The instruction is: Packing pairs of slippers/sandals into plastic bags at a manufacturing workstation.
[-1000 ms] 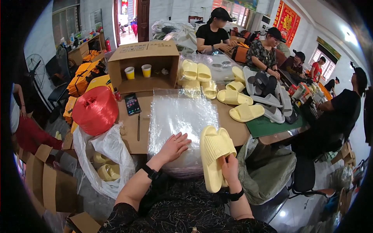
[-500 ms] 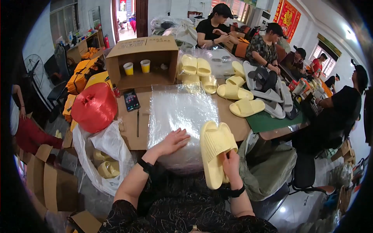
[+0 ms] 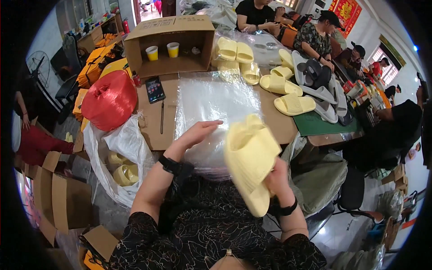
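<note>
My right hand (image 3: 279,178) is closed on a pair of pale yellow slippers (image 3: 251,155), gripped at the side and held tilted over the table's near edge. Their outlines are slightly smeared by motion. My left hand (image 3: 198,133) has its fingers stretched out above a stack of clear plastic bags (image 3: 218,96), holding nothing; whether it touches the top bag I cannot tell. Right of the stack lie several loose yellow slippers (image 3: 294,104). Behind it are more yellow slippers (image 3: 227,48) in clear plastic.
An open cardboard box (image 3: 168,27) with two cups stands at the back. A phone (image 3: 155,89), a dark pen (image 3: 162,118) and a red twine roll (image 3: 109,100) are to the left. Below the roll, a white sack (image 3: 135,155) holds wrapped slippers. Grey and white slippers (image 3: 320,92) lie near co-workers.
The slippers in my right hand have tilted and blurred, with that hand a little farther right. My left hand's fingers have turned more sideways over the bags. The whole view has shifted slightly.
</note>
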Demonstrator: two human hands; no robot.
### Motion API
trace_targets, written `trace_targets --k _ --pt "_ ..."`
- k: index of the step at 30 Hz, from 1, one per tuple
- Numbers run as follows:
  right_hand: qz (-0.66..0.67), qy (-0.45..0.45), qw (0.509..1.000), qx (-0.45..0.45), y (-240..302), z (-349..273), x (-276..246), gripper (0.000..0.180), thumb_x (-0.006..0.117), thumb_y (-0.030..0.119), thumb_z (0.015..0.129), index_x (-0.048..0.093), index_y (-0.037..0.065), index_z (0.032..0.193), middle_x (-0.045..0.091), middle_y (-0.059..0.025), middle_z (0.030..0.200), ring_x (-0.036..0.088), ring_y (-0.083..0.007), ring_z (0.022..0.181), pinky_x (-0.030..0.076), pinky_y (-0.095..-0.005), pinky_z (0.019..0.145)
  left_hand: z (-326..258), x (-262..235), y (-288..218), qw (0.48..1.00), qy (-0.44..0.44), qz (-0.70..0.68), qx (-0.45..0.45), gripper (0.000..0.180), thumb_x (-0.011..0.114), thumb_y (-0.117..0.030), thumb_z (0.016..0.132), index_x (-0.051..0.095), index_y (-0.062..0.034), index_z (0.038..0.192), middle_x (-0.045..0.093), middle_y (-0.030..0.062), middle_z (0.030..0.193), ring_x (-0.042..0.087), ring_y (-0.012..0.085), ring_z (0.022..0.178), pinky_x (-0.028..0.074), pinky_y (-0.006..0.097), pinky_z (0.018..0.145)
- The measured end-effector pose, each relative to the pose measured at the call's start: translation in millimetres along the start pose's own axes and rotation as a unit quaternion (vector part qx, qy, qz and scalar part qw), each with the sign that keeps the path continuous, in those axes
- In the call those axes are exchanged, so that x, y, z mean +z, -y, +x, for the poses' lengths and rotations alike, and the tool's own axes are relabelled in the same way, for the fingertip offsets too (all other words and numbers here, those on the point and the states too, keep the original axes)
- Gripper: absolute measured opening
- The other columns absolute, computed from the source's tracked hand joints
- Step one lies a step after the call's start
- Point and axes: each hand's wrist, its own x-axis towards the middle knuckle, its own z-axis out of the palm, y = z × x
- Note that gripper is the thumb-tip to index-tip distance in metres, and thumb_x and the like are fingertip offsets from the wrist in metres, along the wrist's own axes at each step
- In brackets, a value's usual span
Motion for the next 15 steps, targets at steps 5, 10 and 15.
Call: trace_targets --k 5,10,15 --pt "-0.135 0.095 0.986 -0.020 1 12 19 0.022 0.065 0.016 0.084 0.061 -0.003 0.094 0.065 -0.0219 0.087 0.065 -0.0396 0.077 0.052 -0.0410 0.066 -6 3 -18 0.997 0.052 -0.049 -0.013 0.045 0.048 -0.025 0.101 0.049 -0.0037 0.141 0.058 0.0109 0.133 0.052 0.0187 0.123 0.038 0.031 0.107" --pt "-0.282 0.022 0.959 -0.016 -17 13 20 0.029 0.063 0.022 0.087 0.054 -0.002 0.075 0.059 -0.0233 0.074 0.059 -0.0426 0.068 0.047 -0.0497 0.061 -13 -2 -17 0.997 0.016 0.049 0.065 0.049 0.043 -0.027 0.102 0.041 -0.0050 0.146 0.045 0.0144 0.146 0.043 0.0231 0.134 0.030 0.033 0.114" --pt "-0.312 0.029 0.948 -0.044 -12 18 34 0.029 0.063 0.024 0.088 0.053 -0.002 0.078 0.060 -0.0231 0.075 0.060 -0.0419 0.067 0.047 -0.0505 0.062 -34 41 -48 0.842 -0.058 0.498 0.199 0.046 0.038 -0.029 0.103 0.045 -0.0063 0.142 0.039 0.0193 0.149 0.029 0.0342 0.143 0.020 0.043 0.119"
